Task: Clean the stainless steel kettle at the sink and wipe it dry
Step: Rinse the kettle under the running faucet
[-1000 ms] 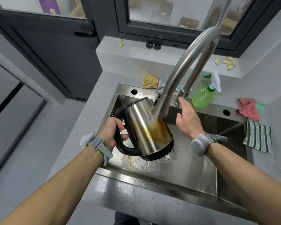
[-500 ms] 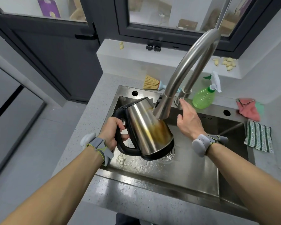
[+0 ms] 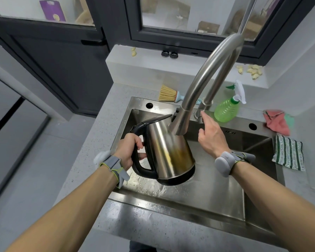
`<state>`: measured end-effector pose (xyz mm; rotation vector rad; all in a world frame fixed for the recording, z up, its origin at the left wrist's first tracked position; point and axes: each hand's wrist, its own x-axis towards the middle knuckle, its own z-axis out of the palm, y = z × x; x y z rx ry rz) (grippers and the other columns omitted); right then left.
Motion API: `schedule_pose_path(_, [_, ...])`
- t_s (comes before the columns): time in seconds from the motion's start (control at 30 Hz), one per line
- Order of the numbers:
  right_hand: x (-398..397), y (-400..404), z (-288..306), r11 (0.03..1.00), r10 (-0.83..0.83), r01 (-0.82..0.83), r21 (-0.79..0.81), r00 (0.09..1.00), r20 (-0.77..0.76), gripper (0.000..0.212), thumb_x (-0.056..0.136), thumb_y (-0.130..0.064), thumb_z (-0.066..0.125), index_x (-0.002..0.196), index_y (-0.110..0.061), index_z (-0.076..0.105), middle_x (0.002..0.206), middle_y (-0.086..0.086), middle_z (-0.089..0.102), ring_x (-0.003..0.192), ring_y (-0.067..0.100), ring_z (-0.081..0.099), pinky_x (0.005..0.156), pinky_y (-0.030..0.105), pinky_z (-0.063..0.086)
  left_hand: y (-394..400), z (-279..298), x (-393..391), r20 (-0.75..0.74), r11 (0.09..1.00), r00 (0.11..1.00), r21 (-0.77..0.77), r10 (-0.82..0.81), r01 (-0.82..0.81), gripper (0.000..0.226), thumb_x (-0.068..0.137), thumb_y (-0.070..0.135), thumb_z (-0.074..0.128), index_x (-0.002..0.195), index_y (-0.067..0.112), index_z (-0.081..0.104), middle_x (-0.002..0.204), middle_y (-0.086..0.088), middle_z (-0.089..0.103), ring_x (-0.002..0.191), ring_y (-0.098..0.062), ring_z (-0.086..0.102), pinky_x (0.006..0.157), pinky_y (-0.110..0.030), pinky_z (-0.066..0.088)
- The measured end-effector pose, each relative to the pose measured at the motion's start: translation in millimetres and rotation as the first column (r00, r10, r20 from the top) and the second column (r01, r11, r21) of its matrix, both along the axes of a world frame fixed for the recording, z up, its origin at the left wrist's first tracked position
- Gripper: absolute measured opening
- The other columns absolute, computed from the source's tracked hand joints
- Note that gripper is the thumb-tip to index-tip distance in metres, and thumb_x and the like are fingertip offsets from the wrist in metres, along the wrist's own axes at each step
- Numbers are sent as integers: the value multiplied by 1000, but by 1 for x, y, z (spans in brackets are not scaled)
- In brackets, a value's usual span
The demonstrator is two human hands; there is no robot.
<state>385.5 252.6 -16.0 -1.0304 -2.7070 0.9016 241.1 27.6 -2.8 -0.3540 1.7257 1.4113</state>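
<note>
A: The fingers of the left hand are curling round the black handle of the kettle, gripping it firmly

B: And the other hand?

A: The right hand is lying open, its fingers straight and holding nothing, with the index fingertip touching the faucet lever at the base of the faucet

B: Where is the kettle sitting?

A: It is not sitting at all; it is hanging in the air over the sink, tilted with its lid end leaning away from the person and its black base pointing down toward the drain. The spray head of the faucet is meeting the steel side of the kettle, where a brownish-yellow stain is showing. Water is splashing on the sink floor below the kettle, near the front wall

B: What is lying around the sink?

A: On the desk behind the sink, a brush with straw-coloured bristles is lying just left of the faucet, and a green spray bottle is standing just right of it. Further right, a pink cloth is lying crumpled, and a green-and-white striped cloth is lying near the sink's right edge. Both wrists are wearing grey bands
</note>
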Motion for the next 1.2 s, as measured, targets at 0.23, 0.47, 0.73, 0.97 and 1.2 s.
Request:
schedule_pose_path(0.23, [2,1,-3,1000,6,-6,8,1000,5,65,95,1,45,157,-8,27,162,8,34,148,26,31,123,31,20,4,-5,-1,-2,999,1000,-23,-23,23,9,43,8,50,40,14,44,64,-5,40,50,-41,65,60,-32,45])
schedule_pose_path(0.47, [1,2,-4,1000,1,-1,17,1000,12,66,94,3,44,157,-7,28,161,9,35,147,28,32,122,31,21,8,-5,3,-10,999,999,-33,-36,35,8,38,9,50,36,16,46,65,-5,38,48,-40,64,58,-31,43])
schedule_pose_path(0.73, [2,2,-2,1000,0,0,24,1000,13,65,94,2,43,157,-10,28,160,7,36,145,28,35,120,33,24,12,-8,6,-22,998,999,-48,-46,45,8,32,10,52,38,15,51,63,-5,41,50,-41,64,57,-32,41])
schedule_pose_path(0.97, [2,3,-3,998,14,-15,57,1000,12,64,94,3,43,156,-8,31,160,8,38,144,29,36,120,32,24,13,-11,4,-22,999,999,-39,-29,28,6,37,9,51,39,14,50,61,-4,37,48,-41,63,56,-32,42])
schedule_pose_path(1.2, [1,5,-4,996,21,-23,82,1000,17,62,92,4,43,153,-7,35,157,9,41,141,31,39,118,32,25,15,-11,2,-5,999,1000,-25,-23,23,9,41,8,51,45,13,46,60,-3,39,51,-43,65,59,-32,43])
